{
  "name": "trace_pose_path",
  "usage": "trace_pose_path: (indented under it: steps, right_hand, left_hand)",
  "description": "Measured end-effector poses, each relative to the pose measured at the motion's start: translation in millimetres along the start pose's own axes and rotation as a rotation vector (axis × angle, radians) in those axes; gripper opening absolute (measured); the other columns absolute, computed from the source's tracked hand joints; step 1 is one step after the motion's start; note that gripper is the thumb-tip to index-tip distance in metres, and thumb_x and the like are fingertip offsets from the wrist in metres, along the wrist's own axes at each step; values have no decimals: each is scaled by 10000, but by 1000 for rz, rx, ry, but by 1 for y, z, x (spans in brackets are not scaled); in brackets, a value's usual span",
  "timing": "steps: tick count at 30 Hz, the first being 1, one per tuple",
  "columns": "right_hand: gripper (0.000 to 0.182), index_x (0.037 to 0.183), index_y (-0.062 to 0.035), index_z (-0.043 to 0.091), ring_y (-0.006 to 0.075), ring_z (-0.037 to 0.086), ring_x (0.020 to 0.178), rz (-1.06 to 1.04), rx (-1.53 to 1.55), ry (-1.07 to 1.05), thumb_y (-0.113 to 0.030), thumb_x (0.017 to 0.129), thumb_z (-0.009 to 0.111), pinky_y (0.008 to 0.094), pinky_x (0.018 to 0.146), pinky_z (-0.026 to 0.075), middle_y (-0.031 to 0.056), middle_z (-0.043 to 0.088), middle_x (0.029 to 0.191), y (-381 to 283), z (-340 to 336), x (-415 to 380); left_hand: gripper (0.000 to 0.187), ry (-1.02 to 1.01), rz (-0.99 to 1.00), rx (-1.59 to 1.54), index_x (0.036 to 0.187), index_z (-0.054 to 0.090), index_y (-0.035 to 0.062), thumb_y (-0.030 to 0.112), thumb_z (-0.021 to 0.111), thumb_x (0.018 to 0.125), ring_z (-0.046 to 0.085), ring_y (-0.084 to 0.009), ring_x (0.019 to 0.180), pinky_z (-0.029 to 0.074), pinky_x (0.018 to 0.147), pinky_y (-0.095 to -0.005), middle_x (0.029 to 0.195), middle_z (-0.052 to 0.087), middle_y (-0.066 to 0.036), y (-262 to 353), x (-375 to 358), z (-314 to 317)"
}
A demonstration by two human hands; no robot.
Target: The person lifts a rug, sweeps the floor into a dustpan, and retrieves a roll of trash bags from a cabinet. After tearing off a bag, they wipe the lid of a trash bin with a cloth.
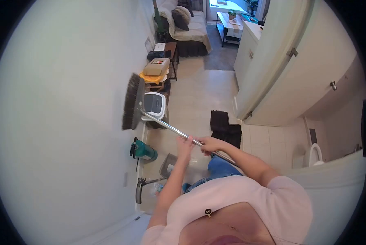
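Observation:
A broom with a grey handle (pixel 171 128) slants across the view, its dark bristle head (pixel 132 102) raised at the left near the white wall. Both of my hands are on the handle. My left hand (pixel 185 145) is nearer the bristle head, with its fingers up against the shaft. Farther down the shaft, my right hand (pixel 209 144) is wrapped round it. The lower end of the handle passes under my right forearm. Below my left hand, a grey dustpan (pixel 168 165) rests on the floor, partly hidden by my left forearm.
Along the left wall are a green canister (pixel 144 150), a lidded bin (pixel 154 104) and a small table (pixel 170 48). A black mat (pixel 227 130) lies ahead. An open door (pixel 299 77) and a toilet (pixel 314 155) are at the right. A sofa (pixel 195 29) stands farther back.

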State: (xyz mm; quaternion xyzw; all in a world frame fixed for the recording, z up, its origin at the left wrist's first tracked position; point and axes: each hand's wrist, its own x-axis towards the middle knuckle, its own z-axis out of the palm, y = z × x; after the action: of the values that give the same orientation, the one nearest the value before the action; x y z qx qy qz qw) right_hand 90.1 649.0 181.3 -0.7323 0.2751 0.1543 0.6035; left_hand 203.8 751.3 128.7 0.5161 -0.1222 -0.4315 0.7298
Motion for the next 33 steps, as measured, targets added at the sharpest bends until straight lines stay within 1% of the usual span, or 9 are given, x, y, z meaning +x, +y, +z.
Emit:
trace_pose_path:
  steps: [5, 8, 13, 16, 20, 24, 27, 30, 33]
  right_hand:
    - [218, 910, -6, 511, 133, 545, 562, -308, 251, -55, -145, 742, 503, 266, 522, 467, 63, 559, 683, -34, -51, 64]
    - [220, 835, -6, 534, 145, 517, 553, -182, 95, 4, -205, 743, 532, 283, 516, 436, 61, 532, 624, -34, -97, 94]
    - [285, 700, 11, 533, 163, 439, 521, -421, -216, 309, -269, 737, 574, 330, 524, 375, 91, 462, 535, -6, -182, 108]
    - [310, 681, 13, 501, 204, 461, 516, -395, -272, 255, -280, 729, 592, 342, 515, 386, 122, 473, 541, 2, -221, 105]
    - [323, 643, 7, 467, 179, 427, 499, -387, -320, 211, -272, 725, 608, 322, 496, 366, 95, 435, 513, 13, -242, 102]
    - [307, 572, -28, 425, 106, 347, 483, -382, -298, 144, -230, 714, 608, 291, 460, 315, 6, 361, 483, 9, -234, 89]
    - [310, 568, -26, 427, 106, 349, 476, -394, -274, 98, -229, 712, 612, 287, 455, 313, 11, 367, 480, 9, -222, 81]
    - [315, 569, -18, 438, 120, 353, 462, -405, -295, 73, -234, 709, 619, 289, 450, 316, 26, 380, 468, 17, -212, 82]
    - [316, 570, -14, 444, 127, 363, 453, -409, -313, 57, -236, 705, 624, 292, 449, 323, 46, 383, 460, 11, -198, 76]
  left_hand:
    - [364, 46, 255, 318, 1087, 339, 1, 72, 565, 811, 523, -161, 900, 437, 779, -254, 956, 496, -107, 38, 56, 21]
    - [328, 60, 312, 483, 1102, 422, -5, 95, 556, 820, 528, -145, 895, 427, 788, -257, 976, 538, -84, 48, 90, 35]
    - [312, 169, 303, 436, 1090, 506, -22, 213, 454, 892, 557, -140, 849, 437, 775, -255, 968, 589, -89, 101, 112, 67]
    - [297, 438, 558, 613, 966, 581, -15, 230, 424, 906, 527, -108, 728, 424, 685, -227, 791, 583, -46, 161, 100, 67]
    - [265, 801, 877, 684, 974, 586, 4, 227, 478, 879, 522, -103, 742, 424, 705, -244, 784, 585, -59, 249, 99, 64]
    - [532, 633, 758, 879, 1183, 448, 19, 381, 556, 809, 487, -225, 1061, 339, 923, -316, 1137, 519, -153, 307, 140, 8]
    - [721, 415, 421, 764, 1297, 292, 50, 480, 553, 780, 399, -261, 1161, 279, 971, -328, 1243, 430, -162, 332, 153, -2]
    - [789, 205, 345, 537, 1333, 212, 69, 526, 532, 775, 402, -249, 1143, 287, 951, -324, 1243, 421, -160, 345, 168, -16]
    - [703, 193, 403, 695, 1310, 281, 69, 511, 495, 807, 443, -236, 1069, 336, 889, -329, 1196, 456, -141, 360, 160, 2]
